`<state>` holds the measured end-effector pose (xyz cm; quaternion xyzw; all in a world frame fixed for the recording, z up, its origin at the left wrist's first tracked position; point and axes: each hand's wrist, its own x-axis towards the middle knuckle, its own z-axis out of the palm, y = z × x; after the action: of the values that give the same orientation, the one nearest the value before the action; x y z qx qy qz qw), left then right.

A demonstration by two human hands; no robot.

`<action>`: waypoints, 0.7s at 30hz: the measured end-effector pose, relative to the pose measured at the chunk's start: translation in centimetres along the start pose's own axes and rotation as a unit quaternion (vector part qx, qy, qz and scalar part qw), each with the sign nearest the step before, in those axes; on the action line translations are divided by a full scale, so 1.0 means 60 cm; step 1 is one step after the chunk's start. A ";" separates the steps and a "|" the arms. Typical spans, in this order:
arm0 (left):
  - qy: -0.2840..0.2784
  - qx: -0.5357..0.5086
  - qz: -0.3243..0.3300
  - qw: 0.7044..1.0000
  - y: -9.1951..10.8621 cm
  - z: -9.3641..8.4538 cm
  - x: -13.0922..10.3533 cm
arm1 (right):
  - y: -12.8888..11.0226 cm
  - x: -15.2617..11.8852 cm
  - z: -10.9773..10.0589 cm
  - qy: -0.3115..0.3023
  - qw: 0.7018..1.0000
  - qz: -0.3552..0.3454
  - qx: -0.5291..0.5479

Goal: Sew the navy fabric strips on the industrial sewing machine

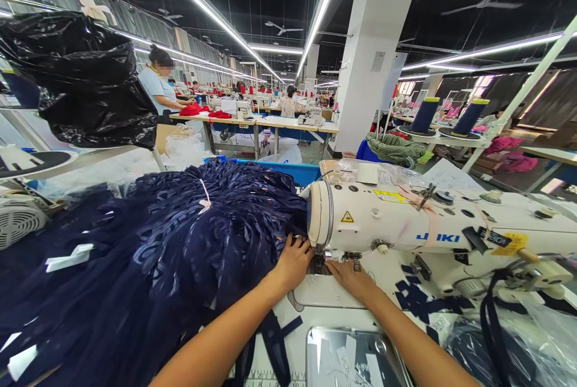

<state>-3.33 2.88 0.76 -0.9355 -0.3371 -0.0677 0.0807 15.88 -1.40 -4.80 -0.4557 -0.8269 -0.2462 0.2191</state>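
My left hand (295, 262) lies at the left of the needle area, its bent fingers closed on the edge of the navy fabric (297, 219). To the right of the presser foot (318, 262), my right hand (350, 276) rests low on the machine bed, fingers together and pointing at the foot. Whatever sits under its fingertips is too small and dark to make out. Both hands are beneath the head of a white sewing machine (374, 213). A big heap of navy garments (216, 243), tied with a pale strip (205, 198), fills the left side.
A metal tray (315, 369) with white labels lies at the front, between my forearms. Dark fabric scraps (415, 300) and a plastic-wrapped bundle (487, 345) are on the right. Navy thread cones (424, 116) stand behind the machine. Another person (160, 89) works at a farther table.
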 end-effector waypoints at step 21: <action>-0.006 -0.001 0.004 1.000 0.000 -0.004 -0.002 | 0.014 0.014 0.004 -0.009 0.987 0.135 0.089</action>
<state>-3.44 2.74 0.98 -0.9374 -0.3337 -0.0621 0.0776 16.15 -0.32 -4.34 -0.5443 -0.7781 -0.1355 0.2828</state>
